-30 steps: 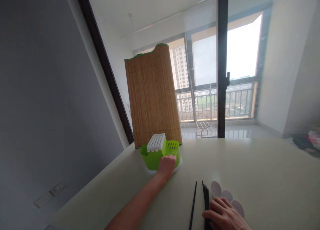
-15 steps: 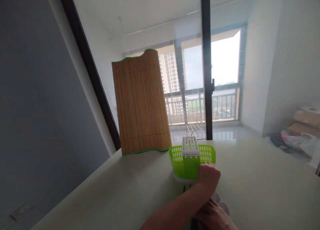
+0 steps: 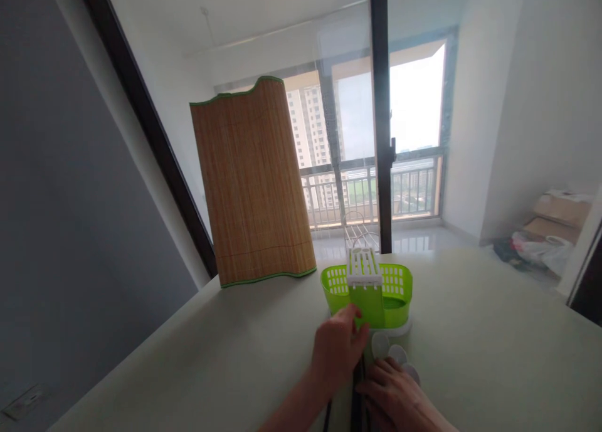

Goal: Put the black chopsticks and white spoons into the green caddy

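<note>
A green plastic cutlery caddy (image 3: 376, 297) with a white slotted insert (image 3: 362, 266) stands on the pale table (image 3: 480, 338), on a white base. My left hand (image 3: 336, 349) is just in front of it, fingers apart, fingertips brushing its front wall. My right hand (image 3: 397, 399) lies lower right, fingers curled over several black chopsticks (image 3: 358, 388) that lie flat on the table. White plastic spoons (image 3: 389, 350) lie between my right hand and the caddy, partly hidden by the hand.
A rolled bamboo mat (image 3: 251, 181) with green trim stands upright at the table's far left. Behind the table are a dark sliding-door frame (image 3: 380, 106), a balcony with a railing, and boxes and bags (image 3: 545, 231) on the floor at right.
My left hand slid the caddy from beside the bamboo mat to the right, over to the chopsticks, then let go and drew back a little. My right hand stayed on the chopsticks.
</note>
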Demonstrator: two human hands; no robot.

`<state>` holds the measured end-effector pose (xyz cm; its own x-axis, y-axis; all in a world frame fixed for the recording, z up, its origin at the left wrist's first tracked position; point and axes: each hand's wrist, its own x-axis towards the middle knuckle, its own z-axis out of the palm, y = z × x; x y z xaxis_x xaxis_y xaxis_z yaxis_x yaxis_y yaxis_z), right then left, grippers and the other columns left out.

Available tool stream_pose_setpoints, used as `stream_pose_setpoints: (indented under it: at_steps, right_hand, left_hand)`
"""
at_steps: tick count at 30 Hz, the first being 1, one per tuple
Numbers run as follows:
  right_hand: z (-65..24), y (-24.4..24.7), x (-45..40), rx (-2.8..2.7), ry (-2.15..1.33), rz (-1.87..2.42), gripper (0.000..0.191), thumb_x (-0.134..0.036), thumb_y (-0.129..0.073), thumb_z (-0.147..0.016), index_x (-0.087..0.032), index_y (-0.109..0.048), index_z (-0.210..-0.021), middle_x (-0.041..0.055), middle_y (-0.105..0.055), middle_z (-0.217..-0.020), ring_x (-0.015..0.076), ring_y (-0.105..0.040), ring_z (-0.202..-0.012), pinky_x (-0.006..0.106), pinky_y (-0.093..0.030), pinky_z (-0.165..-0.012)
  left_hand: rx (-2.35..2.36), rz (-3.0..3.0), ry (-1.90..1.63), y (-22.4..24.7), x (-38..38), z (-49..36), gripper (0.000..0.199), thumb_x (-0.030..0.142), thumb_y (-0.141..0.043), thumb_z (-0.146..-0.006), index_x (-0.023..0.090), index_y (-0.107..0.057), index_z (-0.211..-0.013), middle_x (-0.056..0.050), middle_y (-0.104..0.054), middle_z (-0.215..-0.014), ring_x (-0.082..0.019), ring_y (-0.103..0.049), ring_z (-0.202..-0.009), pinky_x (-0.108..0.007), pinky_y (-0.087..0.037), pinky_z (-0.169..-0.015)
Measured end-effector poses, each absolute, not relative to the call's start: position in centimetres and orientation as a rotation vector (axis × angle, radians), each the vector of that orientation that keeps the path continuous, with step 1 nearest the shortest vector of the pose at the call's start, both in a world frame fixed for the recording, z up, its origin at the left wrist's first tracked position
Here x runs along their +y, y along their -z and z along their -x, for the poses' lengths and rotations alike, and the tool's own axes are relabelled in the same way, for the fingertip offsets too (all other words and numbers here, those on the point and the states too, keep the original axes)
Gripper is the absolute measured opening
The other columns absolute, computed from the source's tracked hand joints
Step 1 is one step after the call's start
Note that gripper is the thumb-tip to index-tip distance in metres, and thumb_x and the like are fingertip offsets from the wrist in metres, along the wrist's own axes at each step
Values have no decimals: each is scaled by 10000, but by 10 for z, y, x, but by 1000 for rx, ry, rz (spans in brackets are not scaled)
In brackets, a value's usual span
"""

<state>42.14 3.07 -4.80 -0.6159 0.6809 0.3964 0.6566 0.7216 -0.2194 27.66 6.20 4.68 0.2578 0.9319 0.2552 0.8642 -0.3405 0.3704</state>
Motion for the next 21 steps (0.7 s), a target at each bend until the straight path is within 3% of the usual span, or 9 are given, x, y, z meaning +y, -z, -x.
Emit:
stream_pose_setpoints:
  at_steps: [2,6,9,13,21]
  right_hand:
    - [-421,43,28,-2485,-105,1069,204,-171,-534,-800,-251,-666,-935,39,-651,-860,224,-576,-842,338,-400,-737]
    - [-423,39,23,-2479,-212,1070,210,-177,-526,-841,-253,-649,-992,38,-630,-903,225,-551,-876,350,-378,-769]
    - [-424,38,22,-2444,-268,1060,209,-183,-523,-863,-266,-637,-1018,28,-614,-907,222,-537,-883,355,-361,-784]
    - [-426,39,22,-2432,-304,1059,191,-210,-541,-880,-283,-633,-1030,21,-605,-912,220,-530,-882,350,-351,-772]
    - [-425,42,23,-2427,-292,1078,177,-225,-544,-888,-300,-630,-1023,19,-594,-928,228,-519,-904,356,-345,-791]
  left_hand:
    - [1863,-2219,-455,-32,54,-235,243,386,-430,-899,224,-573,-1010,10,-672,-727,-155,-633,-699,-246,-388,-625]
    - [1976,-2143,-184,-2,30,-187,305,468,-458,-857,210,-619,-836,-27,-685,-729,-191,-640,-706,-271,-375,-603]
    - [1938,-2156,-105,9,12,-192,326,506,-486,-824,218,-635,-788,-41,-698,-765,-218,-648,-734,-288,-394,-620]
    - [1884,-2172,-91,12,5,-226,381,552,-493,-795,211,-647,-868,-63,-711,-812,-256,-664,-779,-308,-426,-636]
    - [1830,-2145,-111,13,19,-238,283,380,-464,-813,200,-676,-863,-70,-719,-845,-237,-669,-803,-293,-437,-651]
